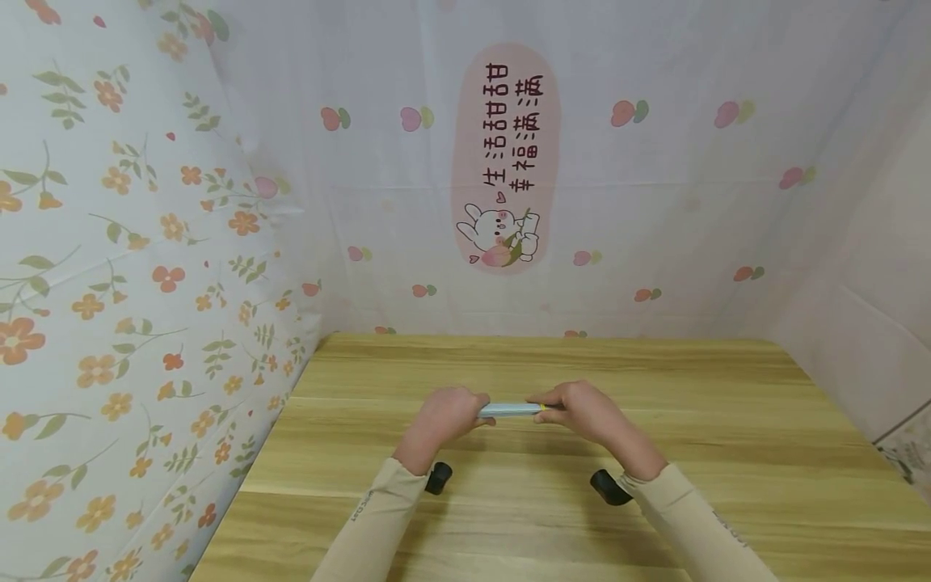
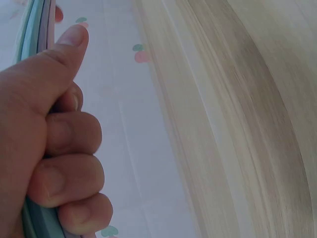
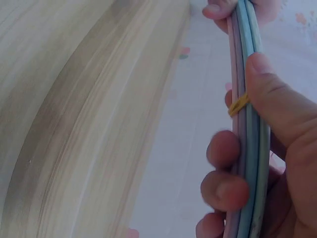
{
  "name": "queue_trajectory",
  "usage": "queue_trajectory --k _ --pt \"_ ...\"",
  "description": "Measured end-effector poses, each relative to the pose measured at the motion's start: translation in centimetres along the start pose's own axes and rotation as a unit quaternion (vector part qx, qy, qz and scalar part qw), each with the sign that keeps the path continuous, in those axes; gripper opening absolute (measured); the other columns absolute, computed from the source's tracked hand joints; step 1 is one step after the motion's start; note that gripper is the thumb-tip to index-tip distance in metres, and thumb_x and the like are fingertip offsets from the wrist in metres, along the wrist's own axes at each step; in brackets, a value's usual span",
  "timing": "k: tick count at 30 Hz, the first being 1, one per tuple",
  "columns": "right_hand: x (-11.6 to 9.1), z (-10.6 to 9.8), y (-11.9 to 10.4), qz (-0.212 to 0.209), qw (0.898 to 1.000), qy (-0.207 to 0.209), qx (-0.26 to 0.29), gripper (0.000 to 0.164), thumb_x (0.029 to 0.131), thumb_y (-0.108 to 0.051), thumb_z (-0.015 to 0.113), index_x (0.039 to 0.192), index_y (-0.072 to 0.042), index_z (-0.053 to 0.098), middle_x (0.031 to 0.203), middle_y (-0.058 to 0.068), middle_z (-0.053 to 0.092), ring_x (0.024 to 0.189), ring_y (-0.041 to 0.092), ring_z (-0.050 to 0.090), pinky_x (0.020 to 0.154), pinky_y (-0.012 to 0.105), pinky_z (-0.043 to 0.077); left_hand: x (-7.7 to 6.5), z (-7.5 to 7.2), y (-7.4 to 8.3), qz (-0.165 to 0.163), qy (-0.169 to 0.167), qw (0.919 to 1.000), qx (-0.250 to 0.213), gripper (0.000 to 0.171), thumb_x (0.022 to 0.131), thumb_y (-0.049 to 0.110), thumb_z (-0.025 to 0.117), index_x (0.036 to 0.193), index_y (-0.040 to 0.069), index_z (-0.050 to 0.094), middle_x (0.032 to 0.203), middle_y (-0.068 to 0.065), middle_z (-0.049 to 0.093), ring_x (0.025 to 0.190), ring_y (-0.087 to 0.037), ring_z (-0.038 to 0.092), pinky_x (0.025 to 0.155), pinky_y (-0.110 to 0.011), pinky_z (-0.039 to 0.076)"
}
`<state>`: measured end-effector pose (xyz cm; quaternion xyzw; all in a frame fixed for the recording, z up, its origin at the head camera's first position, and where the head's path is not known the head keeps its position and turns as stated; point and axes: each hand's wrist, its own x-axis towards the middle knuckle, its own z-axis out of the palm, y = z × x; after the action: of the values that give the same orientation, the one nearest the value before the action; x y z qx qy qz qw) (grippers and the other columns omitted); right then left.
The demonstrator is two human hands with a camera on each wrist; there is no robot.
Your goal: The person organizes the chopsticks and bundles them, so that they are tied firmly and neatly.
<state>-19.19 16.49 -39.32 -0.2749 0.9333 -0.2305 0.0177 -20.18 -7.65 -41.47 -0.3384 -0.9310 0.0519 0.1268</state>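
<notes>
A bundle of slim pastel sticks (image 1: 509,410), in pink, purple, blue and pale green, is held level above the wooden table. What kind of sticks they are, I cannot tell. My left hand (image 1: 452,411) grips one end, its fingers curled round and its thumb lying along the bundle (image 2: 32,37). At the other end, my right hand (image 1: 582,410) holds the bundle with curled fingers and the thumb on top. A yellow rubber band (image 3: 239,104) circles the sticks near the right thumb. Both palms hide the outer ends of the bundle.
The wooden table (image 1: 524,517) stretches beneath both hands. A printed cloth (image 1: 393,186) hangs behind its back edge, and a flowered cloth (image 1: 145,307) covers the left side. One black device sits below each wrist, the left one (image 1: 439,478) and the right one (image 1: 611,487).
</notes>
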Motion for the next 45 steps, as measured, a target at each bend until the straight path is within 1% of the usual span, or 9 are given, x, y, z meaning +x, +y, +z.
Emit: queue_trajectory --k 5,8,11,13,17,22,29,37,45 --pt "0.1 0.3 -0.2 0.006 1.000 0.018 -0.019 0.040 0.084 -0.029 0.070 0.122 -0.017 0.067 0.097 0.005 0.074 0.053 0.002 0.036 0.050 0.020 0.030 0.1 0.0 0.0 -0.001 0.003 1.0000 0.004 0.030 0.085 0.048 0.064 0.083 0.018 0.062 0.057 0.006 0.056 0.044 -0.003 0.040 0.041 -0.019 0.034" --pt "0.1 0.5 -0.2 -0.001 0.999 0.026 -0.037 0.043 0.083 -0.031 0.070 0.124 -0.019 0.065 0.098 0.004 0.074 0.052 0.003 0.034 0.049 0.020 0.029 0.1 0.1 -0.1 0.000 0.009 0.9999 0.011 0.030 0.084 0.048 0.065 0.082 0.018 0.062 0.056 0.006 0.056 0.043 -0.003 0.039 0.041 -0.019 0.033" --pt "0.0 0.7 -0.1 -0.009 0.998 0.025 -0.052 0.047 0.084 -0.032 0.070 0.127 -0.016 0.062 0.102 0.006 0.073 0.056 0.002 0.042 0.053 0.021 0.035 0.0 0.3 -0.1 0.007 0.018 0.9996 0.019 0.031 0.083 0.049 0.066 0.080 0.018 0.062 0.055 0.007 0.055 0.043 -0.003 0.035 0.040 -0.018 0.031" --pt "-0.2 0.9 0.0 -0.015 0.998 0.022 -0.054 0.047 0.085 -0.031 0.069 0.127 -0.011 0.062 0.105 0.008 0.072 0.064 0.004 0.055 0.059 0.023 0.044 -0.1 0.5 -0.1 0.012 0.022 0.9995 0.019 0.031 0.082 0.049 0.067 0.079 0.018 0.062 0.055 0.007 0.053 0.043 -0.003 0.033 0.039 -0.018 0.030" --pt "-0.6 1.1 0.3 -0.008 1.000 0.020 -0.013 0.038 0.090 -0.030 0.065 0.118 -0.005 0.067 0.107 0.010 0.071 0.082 0.013 0.068 0.069 0.029 0.053 -0.4 0.9 0.0 0.012 0.026 0.9996 0.009 0.031 0.082 0.049 0.068 0.078 0.018 0.060 0.053 0.008 0.050 0.044 -0.003 0.030 0.039 -0.019 0.027" --pt "-0.9 1.1 0.7 -0.001 1.000 0.018 0.022 0.029 0.091 -0.030 0.063 0.106 -0.006 0.071 0.095 0.003 0.069 0.078 0.009 0.064 0.066 0.023 0.051 -0.8 1.5 0.1 0.008 0.028 0.9995 -0.012 0.030 0.081 0.047 0.069 0.078 0.018 0.061 0.054 0.007 0.054 0.043 -0.001 0.034 0.040 -0.017 0.027" --pt "-1.1 0.5 0.7 0.002 1.000 0.027 0.005 0.019 0.090 -0.026 0.066 0.100 -0.011 0.071 0.090 -0.003 0.066 0.072 0.003 0.058 0.061 0.022 0.047 -0.6 1.3 0.1 0.002 0.023 0.9995 -0.023 0.030 0.082 0.044 0.069 0.076 0.018 0.057 0.053 0.006 0.053 0.042 -0.002 0.040 0.041 -0.017 0.029" --pt "-0.9 0.2 0.5 -0.014 1.000 0.013 -0.010 0.020 0.091 -0.024 0.064 0.102 -0.008 0.071 0.096 0.001 0.068 0.080 0.011 0.063 0.067 0.026 0.050 -0.4 1.1 0.1 0.006 0.022 0.9995 -0.021 0.030 0.082 0.044 0.069 0.074 0.018 0.056 0.051 0.007 0.049 0.042 -0.001 0.036 0.041 -0.016 0.025" --pt "-0.7 0.3 0.5 -0.064 0.998 0.017 -0.013 0.024 0.094 -0.020 0.061 0.104 0.000 0.068 0.095 0.008 0.068 0.082 0.017 0.064 0.068 0.029 0.052 -0.1 1.2 -0.1 0.015 0.044 0.9988 -0.011 0.029 0.081 0.046 0.069 0.078 0.018 0.062 0.056 0.007 0.055 0.045 -0.001 0.039 0.043 -0.016 0.031"
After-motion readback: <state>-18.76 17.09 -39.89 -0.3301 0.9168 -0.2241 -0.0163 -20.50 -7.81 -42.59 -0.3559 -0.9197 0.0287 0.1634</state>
